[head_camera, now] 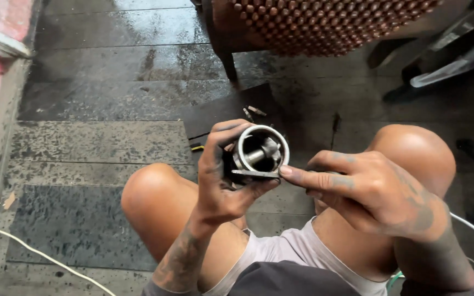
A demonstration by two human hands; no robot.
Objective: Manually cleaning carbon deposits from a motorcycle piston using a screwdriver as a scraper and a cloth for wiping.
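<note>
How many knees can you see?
2. One knee is on the left, beside the left hand holding the round metal part. The other knee is on the right, behind the right hand.

Silvery metal cylinder (260, 152), perhaps steel-grey
</note>
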